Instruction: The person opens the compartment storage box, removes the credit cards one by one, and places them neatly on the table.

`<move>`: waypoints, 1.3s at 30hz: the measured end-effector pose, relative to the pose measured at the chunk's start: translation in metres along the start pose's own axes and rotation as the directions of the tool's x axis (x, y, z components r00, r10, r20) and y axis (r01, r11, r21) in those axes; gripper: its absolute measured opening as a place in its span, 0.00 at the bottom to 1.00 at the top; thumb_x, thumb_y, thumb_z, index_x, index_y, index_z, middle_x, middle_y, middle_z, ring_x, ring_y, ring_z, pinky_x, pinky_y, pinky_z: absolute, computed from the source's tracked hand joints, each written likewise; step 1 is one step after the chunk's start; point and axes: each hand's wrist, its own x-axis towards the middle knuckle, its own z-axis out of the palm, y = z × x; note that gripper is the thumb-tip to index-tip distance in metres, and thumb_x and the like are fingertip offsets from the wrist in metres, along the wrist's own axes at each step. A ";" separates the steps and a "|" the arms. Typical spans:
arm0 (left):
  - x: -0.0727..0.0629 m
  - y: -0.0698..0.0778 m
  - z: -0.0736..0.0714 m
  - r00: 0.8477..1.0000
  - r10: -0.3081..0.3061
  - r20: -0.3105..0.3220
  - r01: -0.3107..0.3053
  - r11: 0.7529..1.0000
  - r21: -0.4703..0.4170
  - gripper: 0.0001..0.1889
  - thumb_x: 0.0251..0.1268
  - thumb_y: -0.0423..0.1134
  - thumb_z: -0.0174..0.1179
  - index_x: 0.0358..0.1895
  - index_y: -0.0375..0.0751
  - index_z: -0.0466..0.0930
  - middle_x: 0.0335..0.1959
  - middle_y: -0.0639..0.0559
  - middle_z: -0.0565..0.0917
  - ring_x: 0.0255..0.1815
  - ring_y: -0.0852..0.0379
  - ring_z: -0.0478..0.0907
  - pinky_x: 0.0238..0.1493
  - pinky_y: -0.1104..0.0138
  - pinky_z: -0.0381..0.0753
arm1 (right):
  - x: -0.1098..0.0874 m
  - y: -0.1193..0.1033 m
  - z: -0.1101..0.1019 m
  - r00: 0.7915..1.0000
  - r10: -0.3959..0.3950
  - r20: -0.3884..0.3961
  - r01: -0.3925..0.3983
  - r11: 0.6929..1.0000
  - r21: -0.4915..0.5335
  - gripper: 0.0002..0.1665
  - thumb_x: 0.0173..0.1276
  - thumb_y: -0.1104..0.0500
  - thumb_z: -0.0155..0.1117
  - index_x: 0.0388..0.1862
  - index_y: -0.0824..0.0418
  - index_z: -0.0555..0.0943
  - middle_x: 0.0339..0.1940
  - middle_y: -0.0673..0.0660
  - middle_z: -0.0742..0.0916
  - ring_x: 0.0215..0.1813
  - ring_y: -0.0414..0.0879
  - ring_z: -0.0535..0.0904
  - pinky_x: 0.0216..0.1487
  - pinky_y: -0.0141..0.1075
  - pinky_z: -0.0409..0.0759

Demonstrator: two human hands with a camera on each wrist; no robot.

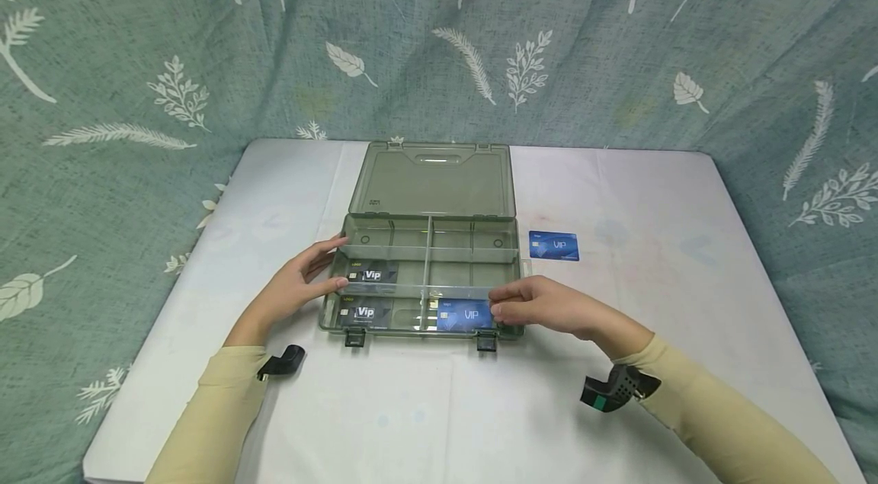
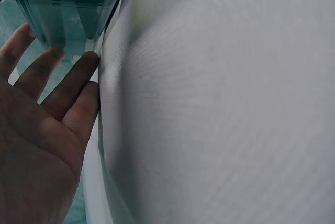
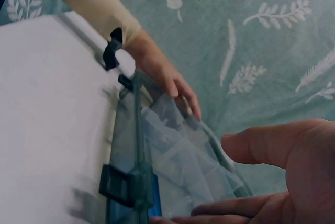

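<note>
A translucent green divided box [image 1: 473, 270] lies with its lid [image 1: 439, 179] folded back. My left hand [image 1: 291, 293] rests along the box's left side, fingers fairly straight; its palm [image 2: 36, 145] and fingertips at the box wall show in the left wrist view. Over the front right compartment, my right hand [image 1: 549, 306] has its fingertips at the right end of a blue VIP card [image 1: 461, 315]. In the right wrist view its thumb [image 3: 256, 143] stands well apart from the extended fingers. Two black Vip cards [image 1: 373, 276] lie in the left middle and front compartments.
Another blue VIP card [image 1: 554, 246] lies on the white table [image 1: 658, 240], right of the box. Two dark latches [image 1: 486, 342] hang from the box's front edge. A green leaf-patterned cloth [image 1: 411, 34] hangs behind the table.
</note>
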 end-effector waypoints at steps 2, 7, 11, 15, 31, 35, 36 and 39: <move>0.000 0.000 0.000 1.000 0.000 -0.002 0.000 1.000 -0.001 0.39 0.69 0.42 0.69 0.80 0.53 0.61 0.83 0.51 0.53 0.80 0.39 0.55 0.80 0.47 0.56 | 0.001 0.000 0.001 1.000 0.012 0.017 -0.011 1.000 -0.003 0.39 0.78 0.50 0.60 0.73 0.78 0.65 0.73 0.71 0.72 0.68 0.58 0.78 0.72 0.52 0.74; 0.000 0.001 0.000 1.000 0.003 -0.002 -0.003 1.000 0.004 0.39 0.69 0.43 0.69 0.80 0.52 0.61 0.83 0.50 0.53 0.80 0.38 0.55 0.80 0.47 0.56 | 0.002 -0.001 0.004 0.999 0.039 0.037 -0.038 0.998 -0.042 0.42 0.79 0.48 0.57 0.76 0.77 0.61 0.76 0.71 0.68 0.73 0.61 0.70 0.74 0.56 0.69; 0.000 0.002 0.000 1.000 0.004 -0.001 -0.004 1.000 0.008 0.39 0.69 0.43 0.68 0.80 0.50 0.61 0.83 0.49 0.53 0.80 0.38 0.55 0.80 0.47 0.56 | 0.004 -0.002 0.008 0.997 0.068 0.034 -0.065 0.995 -0.073 0.43 0.77 0.48 0.56 0.77 0.76 0.59 0.78 0.70 0.66 0.77 0.63 0.64 0.76 0.57 0.66; 0.000 0.003 0.001 1.000 -0.001 -0.003 0.001 1.000 0.012 0.39 0.69 0.44 0.69 0.80 0.49 0.61 0.83 0.49 0.53 0.80 0.38 0.55 0.80 0.47 0.56 | 0.007 -0.003 0.011 0.996 0.082 0.029 -0.079 0.993 -0.085 0.43 0.77 0.49 0.56 0.78 0.76 0.57 0.78 0.70 0.65 0.79 0.64 0.60 0.77 0.57 0.64; 0.000 0.001 0.002 1.000 0.007 -0.005 -0.007 1.000 0.011 0.39 0.69 0.43 0.68 0.80 0.50 0.61 0.83 0.49 0.53 0.80 0.38 0.56 0.80 0.48 0.56 | 0.015 0.001 0.014 0.996 0.076 0.048 -0.076 0.997 0.009 0.41 0.78 0.51 0.54 0.78 0.75 0.58 0.77 0.71 0.67 0.75 0.62 0.68 0.75 0.58 0.68; 0.000 -0.001 0.001 1.000 -0.002 -0.006 0.002 1.000 0.010 0.39 0.69 0.44 0.69 0.80 0.52 0.61 0.83 0.50 0.53 0.80 0.39 0.55 0.80 0.48 0.56 | 0.014 0.001 0.013 0.995 0.093 0.049 -0.094 0.995 0.031 0.41 0.77 0.51 0.54 0.78 0.75 0.58 0.77 0.71 0.67 0.74 0.62 0.69 0.76 0.57 0.66; 0.000 -0.001 0.001 1.000 -0.004 -0.006 0.004 1.000 0.009 0.38 0.69 0.44 0.69 0.80 0.53 0.61 0.83 0.51 0.53 0.80 0.39 0.55 0.80 0.48 0.56 | 0.015 0.001 0.013 0.994 0.093 0.048 -0.095 0.995 0.033 0.41 0.77 0.51 0.54 0.78 0.75 0.59 0.76 0.71 0.68 0.74 0.62 0.69 0.76 0.57 0.66; 0.000 -0.002 0.000 1.000 -0.009 -0.005 0.009 1.000 0.008 0.39 0.69 0.44 0.69 0.80 0.55 0.61 0.83 0.52 0.53 0.80 0.39 0.56 0.80 0.48 0.57 | 0.018 0.001 0.014 0.996 0.082 0.043 -0.083 0.996 0.035 0.41 0.76 0.51 0.55 0.77 0.76 0.60 0.76 0.71 0.68 0.73 0.62 0.70 0.75 0.57 0.68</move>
